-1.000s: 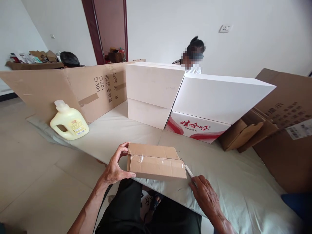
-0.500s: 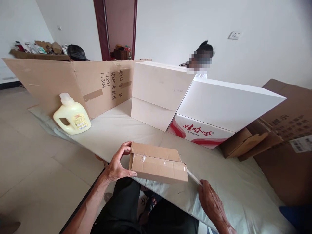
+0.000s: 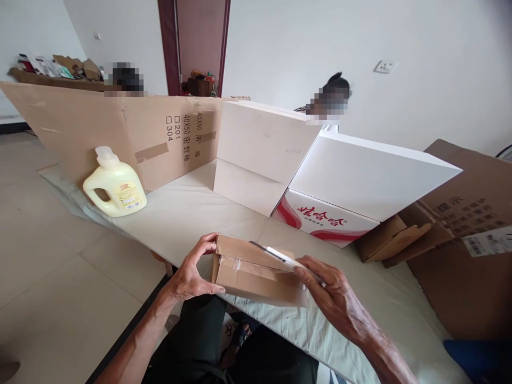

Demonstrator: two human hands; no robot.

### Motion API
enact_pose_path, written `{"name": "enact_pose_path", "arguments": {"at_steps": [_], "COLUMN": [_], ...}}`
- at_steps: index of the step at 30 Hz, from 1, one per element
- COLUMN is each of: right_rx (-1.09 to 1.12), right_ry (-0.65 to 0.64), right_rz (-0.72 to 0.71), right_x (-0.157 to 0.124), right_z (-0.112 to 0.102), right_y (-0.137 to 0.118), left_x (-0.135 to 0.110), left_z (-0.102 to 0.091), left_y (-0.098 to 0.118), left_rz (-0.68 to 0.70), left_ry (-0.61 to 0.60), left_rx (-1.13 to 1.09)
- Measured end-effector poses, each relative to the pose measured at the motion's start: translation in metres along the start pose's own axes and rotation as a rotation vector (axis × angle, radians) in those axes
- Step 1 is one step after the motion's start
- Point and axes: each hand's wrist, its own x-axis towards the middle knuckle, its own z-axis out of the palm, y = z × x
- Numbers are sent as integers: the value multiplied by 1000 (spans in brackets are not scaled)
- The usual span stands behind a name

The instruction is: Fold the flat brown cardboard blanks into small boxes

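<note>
My left hand (image 3: 198, 269) grips the left end of a small brown cardboard box (image 3: 252, 280), thumb at the near side and fingers behind. Clear tape crosses the seam along the box's top. In my right hand (image 3: 330, 288) is a white-handled utility knife (image 3: 280, 255), its dark blade pointing left above the box. Whether the blade touches the cardboard I cannot tell. The knife and the hand hide part of the box's right end.
A pale yellow detergent jug (image 3: 116, 184) stands at left before a large open carton (image 3: 160, 136). White boxes (image 3: 256, 154) and a red-and-white carton (image 3: 328, 218) stand behind on the cloth-covered table (image 3: 400, 298). More brown cartons (image 3: 472, 240) are at right. Two people are partly visible beyond.
My right hand has moved up and left with the knife, from beyond the box's right end to above its top. My left hand keeps its hold. Another head now shows at left.
</note>
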Motion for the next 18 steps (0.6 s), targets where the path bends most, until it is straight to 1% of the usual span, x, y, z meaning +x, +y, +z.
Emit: {"name": "enact_pose_path", "arguments": {"at_steps": [3, 6, 9, 15, 18], "right_rx": [-23, -64, -94, -100, -130], "right_ry": [-103, -143, -154, -152, -141], "right_rz": [-68, -98, -111, -110, -142], "right_x": [11, 17, 18, 13, 11], "right_z": [7, 13, 14, 10, 8], "right_y": [-22, -29, -30, -32, -34], "left_x": [-1, -2, -1, 0, 1], "left_z": [1, 2, 3, 5, 6], "left_y": [1, 3, 5, 8, 8], "left_rz": [32, 45, 51, 62, 82], "left_ry": [8, 8, -1, -20, -21], "left_rx": [12, 24, 33, 76, 82]}}
